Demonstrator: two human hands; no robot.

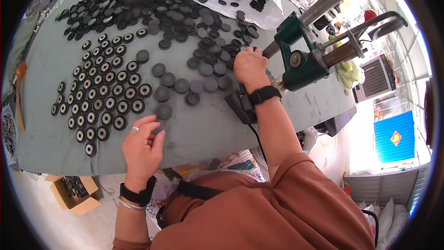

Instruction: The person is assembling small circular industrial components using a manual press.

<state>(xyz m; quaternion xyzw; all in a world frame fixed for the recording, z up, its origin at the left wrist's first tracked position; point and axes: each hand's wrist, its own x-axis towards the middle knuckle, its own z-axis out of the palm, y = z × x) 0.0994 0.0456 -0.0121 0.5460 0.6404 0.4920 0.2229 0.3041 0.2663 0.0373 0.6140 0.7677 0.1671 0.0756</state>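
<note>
The person wears a rust-brown short-sleeved top (277, 203) at 5 o'clock. Each wrist carries 1 black band: on the right hand (250, 67) side toward 1 o'clock, on the left hand (141, 148) side toward 7 o'clock, there with 1 thin silver bangle (131, 205). 1 ring (135, 129) sits on a left finger.
</note>
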